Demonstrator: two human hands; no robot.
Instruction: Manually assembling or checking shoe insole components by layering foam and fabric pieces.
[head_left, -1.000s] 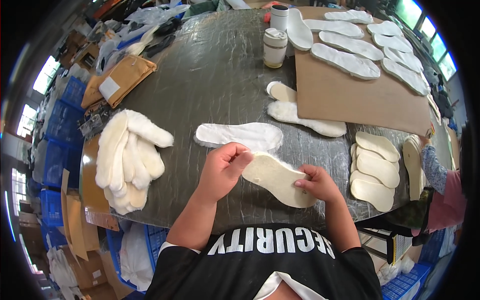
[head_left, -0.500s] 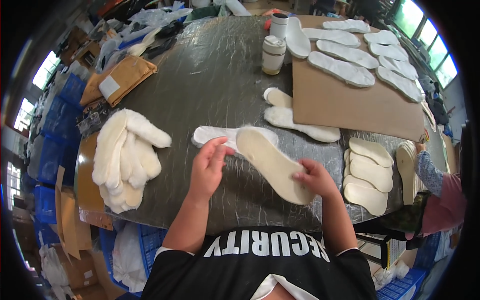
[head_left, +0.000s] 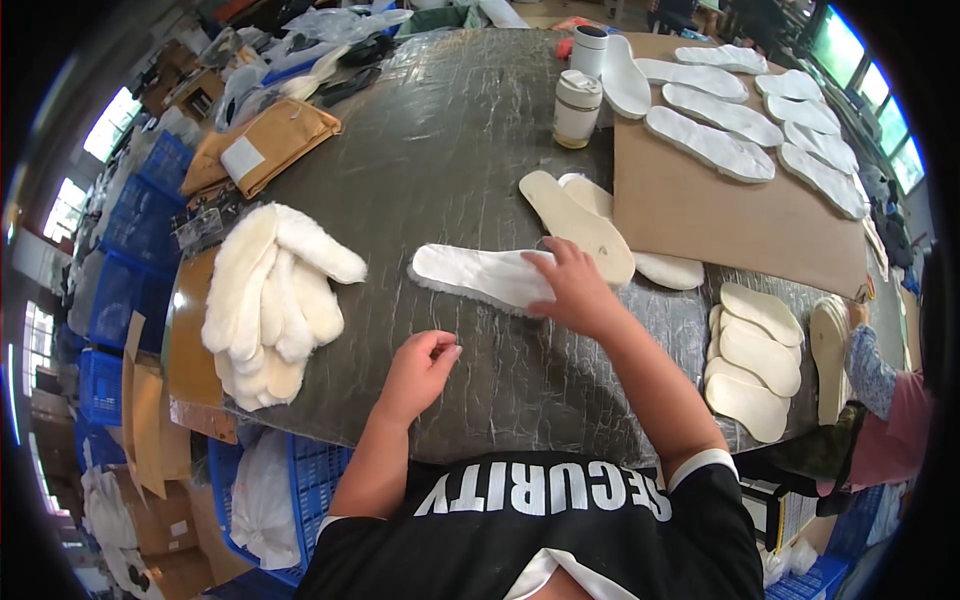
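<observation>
A white insole (head_left: 475,273) with a fluffy edge lies on the dark table, its pale smooth face up. My right hand (head_left: 580,288) reaches over its right end, with fingers and thumb closed across its two sides. Nearer to me, my left hand (head_left: 420,368) hovers over the table with its fingers curled in; I see nothing in them. Just beyond my right hand a beige insole (head_left: 575,225) rests at a slant on other fleece insoles (head_left: 670,271), covering part of them.
A heap of fleece insoles (head_left: 280,300) sits at left. Beige insoles (head_left: 755,350) are stacked at right, near another person's sleeve (head_left: 873,350). White insoles cover a cardboard sheet (head_left: 700,215). A lidded cup (head_left: 577,110) and a brown parcel (head_left: 285,140) stand farther back.
The beige insole has left my right hand and now lies on the fleece insoles beyond. My right hand has moved onto the white insole; my left hand has drawn back toward me.
</observation>
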